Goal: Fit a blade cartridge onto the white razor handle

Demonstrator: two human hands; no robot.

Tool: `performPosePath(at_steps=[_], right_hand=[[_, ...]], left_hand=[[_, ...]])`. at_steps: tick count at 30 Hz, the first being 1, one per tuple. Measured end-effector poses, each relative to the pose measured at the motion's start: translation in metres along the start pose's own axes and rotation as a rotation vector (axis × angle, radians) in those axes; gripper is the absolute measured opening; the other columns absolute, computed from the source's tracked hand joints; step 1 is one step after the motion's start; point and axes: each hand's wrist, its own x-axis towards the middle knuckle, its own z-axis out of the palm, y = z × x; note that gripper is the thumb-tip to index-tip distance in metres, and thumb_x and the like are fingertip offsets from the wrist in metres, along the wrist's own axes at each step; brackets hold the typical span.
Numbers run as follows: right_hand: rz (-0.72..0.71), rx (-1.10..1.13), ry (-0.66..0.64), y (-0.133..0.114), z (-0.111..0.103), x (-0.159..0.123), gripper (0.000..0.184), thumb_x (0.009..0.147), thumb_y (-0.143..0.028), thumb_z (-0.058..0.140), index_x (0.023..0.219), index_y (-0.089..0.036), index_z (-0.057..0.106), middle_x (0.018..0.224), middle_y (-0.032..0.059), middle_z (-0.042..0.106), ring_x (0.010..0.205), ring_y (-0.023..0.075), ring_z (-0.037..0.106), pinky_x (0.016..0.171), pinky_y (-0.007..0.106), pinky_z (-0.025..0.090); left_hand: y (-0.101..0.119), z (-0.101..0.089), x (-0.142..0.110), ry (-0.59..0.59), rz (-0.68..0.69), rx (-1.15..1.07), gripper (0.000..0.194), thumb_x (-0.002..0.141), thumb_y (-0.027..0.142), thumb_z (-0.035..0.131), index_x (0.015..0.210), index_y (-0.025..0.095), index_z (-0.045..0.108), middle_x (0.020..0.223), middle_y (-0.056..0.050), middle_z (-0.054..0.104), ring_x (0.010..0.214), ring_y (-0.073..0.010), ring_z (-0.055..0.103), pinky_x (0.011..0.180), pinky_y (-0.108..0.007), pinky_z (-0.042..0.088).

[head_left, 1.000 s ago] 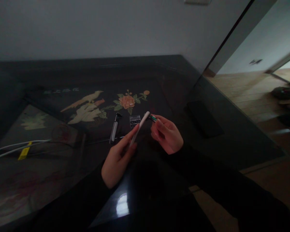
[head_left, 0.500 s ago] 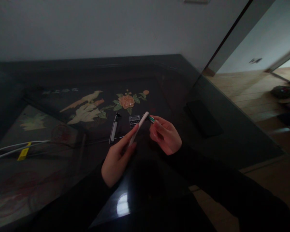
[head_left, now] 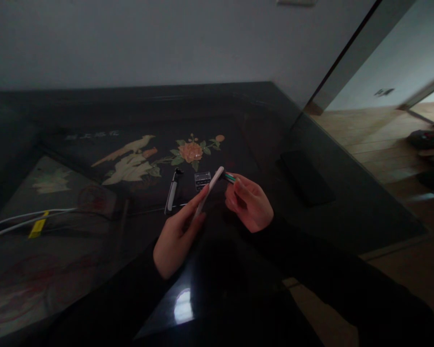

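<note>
My left hand (head_left: 177,238) is closed around a slim white handle (head_left: 210,189), slanting up and away to the right. At its upper end, my right hand (head_left: 251,202) pinches a small dark piece with a green stripe (head_left: 229,178). This piece is next to the handle's tip; whether they are joined I cannot tell. Beyond my left fingers lies a razor (head_left: 172,192) with a black head and a grey-and-black handle. Beside it sits a small clear case (head_left: 202,180) with dark slots, partly covered by the handle.
The dark glossy table (head_left: 260,135) carries an inlaid bird and flower picture (head_left: 191,152). A flat black object (head_left: 306,177) lies to the right. White cables with a yellow tag (head_left: 38,226) cross the left side. A wall stands behind.
The view has shifted very slightly. Both hands keep their holds, and the white handle and striped piece stay close together.
</note>
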Motion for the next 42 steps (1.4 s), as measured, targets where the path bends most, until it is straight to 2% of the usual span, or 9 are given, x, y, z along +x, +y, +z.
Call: performPosePath(at_steps=[4, 10, 15, 19, 25, 27, 32, 38, 42], right_hand=[[0.005, -0.027, 0.029, 0.002, 0.000, 0.000, 0.038, 0.071, -0.045, 0.074, 0.093, -0.016, 0.066, 0.045, -0.0097, 0.045, 0.037, 0.0037, 0.029, 0.039, 0.022, 0.016], [0.019, -0.047, 0.062, 0.003, -0.001, 0.001, 0.040, 0.069, -0.047, 0.075, 0.093, -0.016, 0.067, 0.046, -0.0102, 0.045, 0.036, 0.0033, 0.028, 0.039, 0.023, 0.016], [0.007, -0.035, 0.046, 0.003, -0.001, 0.001, 0.039, 0.068, -0.047, 0.075, 0.091, -0.017, 0.067, 0.044, -0.0103, 0.044, 0.036, 0.0035, 0.027, 0.039, 0.023, 0.016], [-0.004, -0.006, 0.022, 0.001, 0.000, 0.000, 0.037, 0.067, -0.046, 0.077, 0.087, -0.017, 0.065, 0.044, -0.0097, 0.045, 0.037, 0.0038, 0.029, 0.039, 0.022, 0.016], [0.005, -0.012, 0.034, 0.000, 0.002, -0.001, 0.037, 0.066, -0.046, 0.078, 0.085, -0.017, 0.063, 0.044, -0.0100, 0.045, 0.037, 0.0037, 0.029, 0.039, 0.022, 0.016], [0.002, -0.029, 0.039, 0.000, 0.002, -0.001, 0.039, 0.066, -0.047, 0.077, 0.086, -0.017, 0.063, 0.044, -0.0103, 0.045, 0.037, 0.0037, 0.028, 0.039, 0.022, 0.016], [0.005, -0.049, 0.066, 0.002, 0.001, 0.000, 0.041, 0.066, -0.048, 0.077, 0.088, -0.016, 0.065, 0.044, -0.0102, 0.043, 0.037, 0.0037, 0.028, 0.039, 0.023, 0.016], [0.009, -0.030, 0.052, 0.002, -0.001, 0.000, 0.039, 0.067, -0.045, 0.077, 0.090, -0.016, 0.066, 0.047, -0.0099, 0.044, 0.037, 0.0025, 0.028, 0.040, 0.022, 0.016], [-0.013, -0.028, 0.049, 0.000, 0.000, 0.000, 0.038, 0.066, -0.045, 0.077, 0.088, -0.017, 0.065, 0.045, -0.0100, 0.046, 0.036, 0.0029, 0.028, 0.040, 0.023, 0.016]], left_hand=[[0.005, 0.001, -0.002, -0.027, -0.007, -0.007, 0.054, 0.093, 0.030, 0.048, 0.145, 0.020, 0.038, 0.111, -0.004, 0.071, 0.084, -0.0175, 0.069, 0.091, -0.037, 0.053], [0.011, 0.005, -0.006, -0.030, 0.063, 0.004, 0.048, 0.090, 0.024, 0.051, 0.138, 0.022, 0.049, 0.100, -0.004, 0.073, 0.104, -0.0230, 0.065, 0.093, -0.037, 0.053], [0.006, 0.003, -0.004, -0.036, 0.060, -0.014, 0.049, 0.091, 0.025, 0.050, 0.140, 0.022, 0.046, 0.102, -0.004, 0.072, 0.102, -0.0224, 0.066, 0.092, -0.038, 0.053], [0.002, 0.000, 0.000, -0.033, 0.017, -0.025, 0.052, 0.092, 0.029, 0.050, 0.142, 0.022, 0.042, 0.106, -0.005, 0.071, 0.089, -0.0190, 0.067, 0.086, -0.033, 0.054], [0.002, -0.001, 0.001, -0.015, -0.010, -0.017, 0.054, 0.092, 0.029, 0.050, 0.144, 0.022, 0.039, 0.068, 0.003, 0.064, 0.050, -0.0106, 0.053, 0.055, -0.024, 0.051], [0.003, 0.000, -0.001, -0.023, -0.016, -0.023, 0.054, 0.092, 0.029, 0.049, 0.145, 0.021, 0.038, 0.067, 0.003, 0.063, 0.046, -0.0092, 0.048, 0.050, -0.022, 0.047], [0.007, 0.004, -0.006, -0.045, 0.028, -0.003, 0.052, 0.092, 0.026, 0.047, 0.143, 0.022, 0.041, 0.085, -0.001, 0.071, 0.057, -0.0116, 0.059, 0.063, -0.025, 0.054], [0.011, 0.005, -0.009, -0.045, 0.061, -0.022, 0.049, 0.091, 0.026, 0.048, 0.139, 0.022, 0.047, 0.087, -0.003, 0.072, 0.096, -0.0215, 0.066, 0.088, -0.034, 0.054], [0.008, 0.004, -0.006, -0.049, 0.045, -0.049, 0.051, 0.091, 0.027, 0.049, 0.142, 0.023, 0.043, 0.089, -0.003, 0.072, 0.088, -0.0201, 0.067, 0.084, -0.032, 0.054]])
